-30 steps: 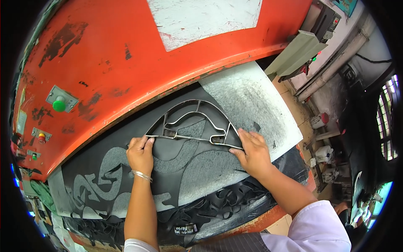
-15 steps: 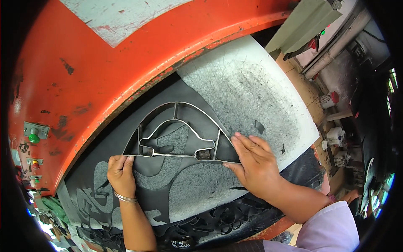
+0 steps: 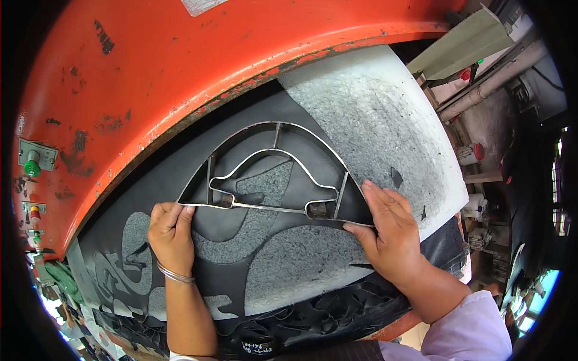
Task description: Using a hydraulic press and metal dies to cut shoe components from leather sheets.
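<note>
A steel cutting die [image 3: 277, 137], a metal strip bent into an arch with a smaller curved outline and cross struts inside, lies over a black sheet [image 3: 259, 108]. My left hand [image 3: 171, 234] pinches its left corner between thumb and fingers. At the right corner my right hand [image 3: 391, 234] grips the edge, thumb on the near side and fingers along the outer curve. Curved cut-outs in the sheet show the scuffed grey-white board [image 3: 373, 102] beneath, and one lies partly under the die. Whether the die rests flat on the sheet, I cannot tell.
A large red machine body [image 3: 180, 78] arches over the far side of the board. Green and red buttons [image 3: 33, 163] sit on its left. Dark scraps [image 3: 313, 313] pile along the near edge. A grey metal box [image 3: 463, 48] and a pipe [image 3: 494, 81] stand at far right.
The view has turned a little, so the machine and board sit differently in it. Both hands keep hold of the die, which has hardly shifted over the sheet, perhaps slightly rightward.
</note>
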Demonstrator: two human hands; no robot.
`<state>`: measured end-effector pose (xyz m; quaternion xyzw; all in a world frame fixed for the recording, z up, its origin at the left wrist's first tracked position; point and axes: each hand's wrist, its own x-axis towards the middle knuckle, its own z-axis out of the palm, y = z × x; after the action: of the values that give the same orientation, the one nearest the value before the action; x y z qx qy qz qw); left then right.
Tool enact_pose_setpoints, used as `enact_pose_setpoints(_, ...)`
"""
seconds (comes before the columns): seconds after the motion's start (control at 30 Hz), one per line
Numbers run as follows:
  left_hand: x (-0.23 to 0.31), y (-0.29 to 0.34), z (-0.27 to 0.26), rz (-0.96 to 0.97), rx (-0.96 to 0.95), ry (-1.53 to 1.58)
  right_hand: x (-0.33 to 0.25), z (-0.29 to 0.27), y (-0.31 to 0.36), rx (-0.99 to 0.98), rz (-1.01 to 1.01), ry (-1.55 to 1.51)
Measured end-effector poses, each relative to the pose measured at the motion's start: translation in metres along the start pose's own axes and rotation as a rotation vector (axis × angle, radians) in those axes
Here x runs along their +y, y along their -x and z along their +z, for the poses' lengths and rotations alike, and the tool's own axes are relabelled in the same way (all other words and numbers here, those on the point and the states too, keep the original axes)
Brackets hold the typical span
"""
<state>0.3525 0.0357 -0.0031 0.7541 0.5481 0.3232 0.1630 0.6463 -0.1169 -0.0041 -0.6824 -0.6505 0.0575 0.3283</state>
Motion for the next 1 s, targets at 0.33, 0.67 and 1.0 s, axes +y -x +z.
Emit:
enact_pose_setpoints(0.33,0.008,0.003,-0.007,-0.004,-0.010,-0.064,0.003,-0.015,-0.005,-0.082,-0.005,-0.038)
enact_pose_setpoints(0.67,0.007,0.001,-0.005,0.000,0.007,-0.063,0.005,-0.018,-0.010,-0.118,-0.003,-0.032)
enact_pose_setpoints(1.0,0.007,0.002,-0.004,-0.034,0.004,-0.046,0.002,-0.015,-0.008,-0.102,0.001,-0.045)
